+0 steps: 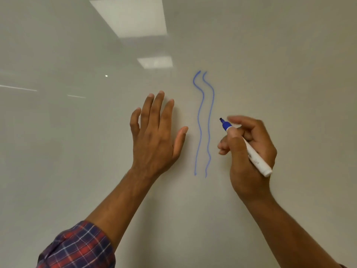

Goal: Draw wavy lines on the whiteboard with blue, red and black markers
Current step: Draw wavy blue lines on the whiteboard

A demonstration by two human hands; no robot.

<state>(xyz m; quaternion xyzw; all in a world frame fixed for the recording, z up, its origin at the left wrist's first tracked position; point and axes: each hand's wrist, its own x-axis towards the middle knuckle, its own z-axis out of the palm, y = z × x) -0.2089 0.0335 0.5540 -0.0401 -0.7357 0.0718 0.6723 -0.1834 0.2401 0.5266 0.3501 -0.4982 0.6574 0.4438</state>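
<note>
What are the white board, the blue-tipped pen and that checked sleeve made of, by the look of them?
Glossy white wall board: smooth, glass or coated panel, I can't tell; it mirrors ceiling lights. White-barrelled blue marker: likely matt plastic, felt tip. Red-and-navy checked sleeve: woven cloth, probably cotton, creased.

Two wavy lines (pixel 203 124) run side by side down the whiteboard (pixel 270 55). Left of the lines, the left hand (pixel 154 136) is spread before the board. Right of them, the right hand (pixel 241 167) holds the marker (pixel 255 157), tip just beside the lines.
</note>
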